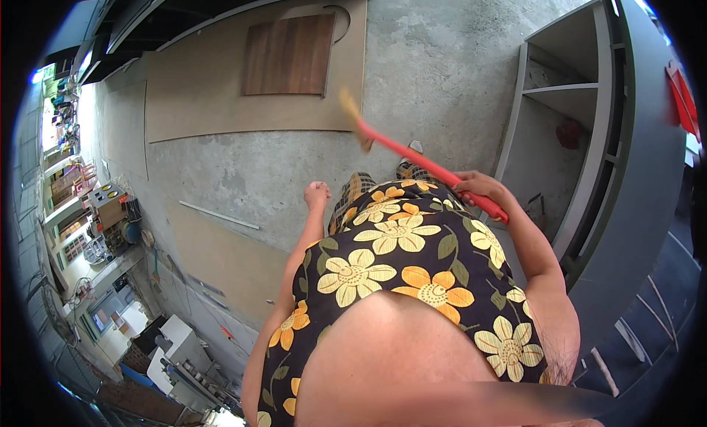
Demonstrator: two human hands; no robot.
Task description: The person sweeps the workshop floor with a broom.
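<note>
Red plastic handle of a broom [431,169], running diagonally from right of centre up toward mid-frame, ending in a blurred straw-coloured head at upper centre, low over the concrete floor [442,59]. Right hand [479,188] wrapped tight round the handle near its lower end, just right of centre. Left hand [318,195] curled into a loose fist left of centre, holding nothing, hanging free beside a flowered dress.

Judging by the blur on the bristles: mid-sweep, one-handed, across the bare patch of floor in front of the feet. Probably early or midway in the sweeping, though dust too fine to make out.

Flat sheets of board [221,96] lying in the upper left of the frame, a darker wood-grain panel [289,55] on top of them. Grey open cabinet carcass [567,110] standing at the right edge. Another pale board [221,261] lower left.

Next stroke likely calling for a steady pull along the floor, clear of the board edges and the cabinet's foot; a second hand on the handle possibly useful for control.
</note>
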